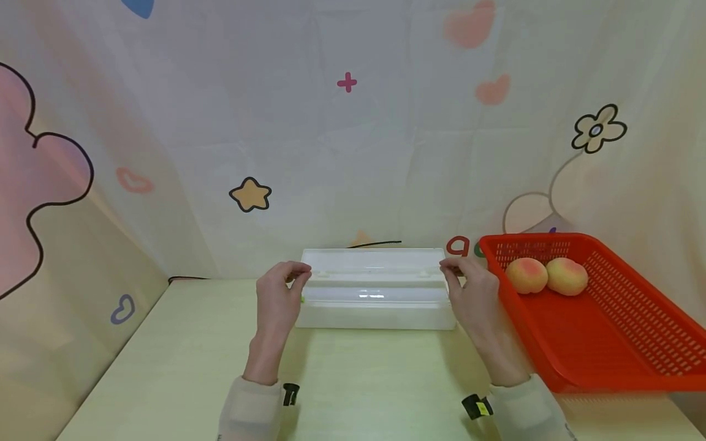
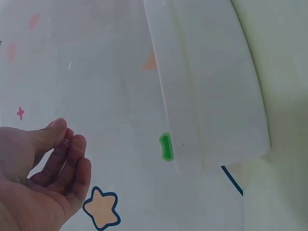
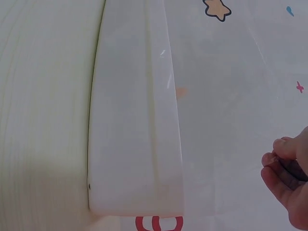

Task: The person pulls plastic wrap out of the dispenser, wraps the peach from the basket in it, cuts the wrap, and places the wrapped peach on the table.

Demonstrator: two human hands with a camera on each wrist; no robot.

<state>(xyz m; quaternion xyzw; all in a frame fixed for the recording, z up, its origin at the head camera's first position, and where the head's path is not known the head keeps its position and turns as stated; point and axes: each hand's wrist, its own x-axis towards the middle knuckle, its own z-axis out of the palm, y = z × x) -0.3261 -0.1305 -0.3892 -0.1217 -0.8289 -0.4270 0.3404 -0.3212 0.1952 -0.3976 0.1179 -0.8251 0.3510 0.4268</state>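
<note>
A white plastic-wrap dispenser (image 1: 375,317) lies lengthwise on the table, its lid (image 1: 375,258) raised at the back. My left hand (image 1: 278,294) is at its left end, thumb and fingertips pinching a corner of clear plastic wrap (image 2: 70,142). At the right end, my right hand (image 1: 473,293) pinches the wrap's other corner (image 3: 273,160). Being transparent, the film between the hands shows only as faint glints. Both wrist views place the hands apart from the dispenser's body. A green piece (image 2: 166,147) sits on the dispenser's left end.
To the right stands a red plastic basket (image 1: 598,367) holding two peaches (image 1: 526,275). A printed curtain (image 1: 309,122) hangs behind the pale table (image 1: 165,361). Each wrist wears a black camera mount (image 1: 290,395).
</note>
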